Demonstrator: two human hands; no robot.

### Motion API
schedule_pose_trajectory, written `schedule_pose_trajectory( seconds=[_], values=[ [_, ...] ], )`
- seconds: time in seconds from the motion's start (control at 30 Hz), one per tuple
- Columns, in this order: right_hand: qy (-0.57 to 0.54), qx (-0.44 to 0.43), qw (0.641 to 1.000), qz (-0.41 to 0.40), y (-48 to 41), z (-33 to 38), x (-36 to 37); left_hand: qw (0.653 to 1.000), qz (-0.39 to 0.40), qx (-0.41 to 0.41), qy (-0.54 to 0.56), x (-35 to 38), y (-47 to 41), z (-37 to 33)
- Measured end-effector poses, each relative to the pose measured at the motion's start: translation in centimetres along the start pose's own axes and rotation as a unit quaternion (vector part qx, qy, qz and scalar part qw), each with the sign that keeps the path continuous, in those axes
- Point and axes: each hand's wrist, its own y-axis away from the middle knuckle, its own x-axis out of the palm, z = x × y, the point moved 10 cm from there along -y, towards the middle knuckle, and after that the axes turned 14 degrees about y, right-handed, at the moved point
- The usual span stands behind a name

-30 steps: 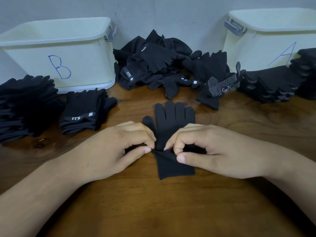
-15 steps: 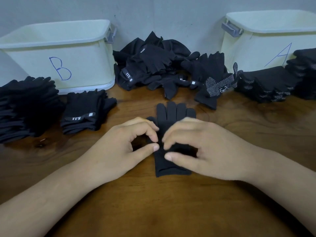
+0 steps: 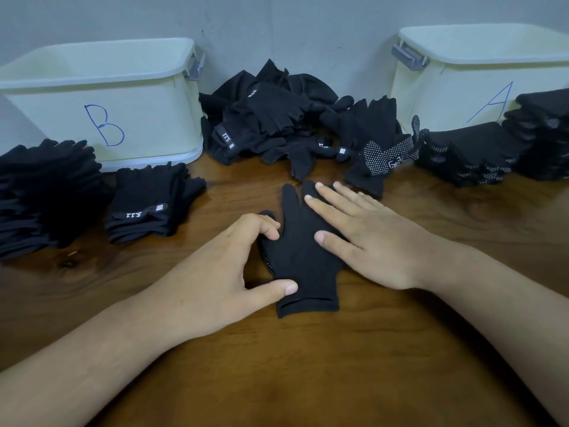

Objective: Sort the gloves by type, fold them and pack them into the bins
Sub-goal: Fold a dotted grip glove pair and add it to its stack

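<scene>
I am pressing one black glove flat, ready to fold; it lies on the tabletop, right in front of me; its long way runs from me to the wall, cuff near me, fingers pointing away; my right grip is wide open, flat on it; my left grip is half curled, touching its left edge; I cannot tell if it pinches; next, I think, I fold it in half
</scene>
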Motion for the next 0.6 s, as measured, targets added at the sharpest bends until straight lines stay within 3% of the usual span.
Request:
schedule_pose_trajectory(
  seconds=[0.17, 0.27, 0.43, 0.6],
  values=[
    [-0.046, -0.02, 0.992, -0.117, -0.5, 0.7, -3.0, 1.0, -0.01, 0.002, 0.005, -0.2, 0.0, -0.3],
    [-0.036, -0.075, 0.994, -0.064, -1.0, 3.4, -2.0, 1.0, -0.019, 0.011, 0.009, -0.4, 0.0, -0.4],
    [-0.007, -0.047, 0.999, -0.02, -0.9, 2.3, -0.5, 0.999, 0.006, 0.038, -0.025, 0.3, -0.3, -0.7],
    [-0.067, -0.049, 0.99, -0.114, 0.0, 1.9, -2.5, 0.997, 0.007, 0.073, -0.023, 0.0, 0.0, -1.5]
  ],
)
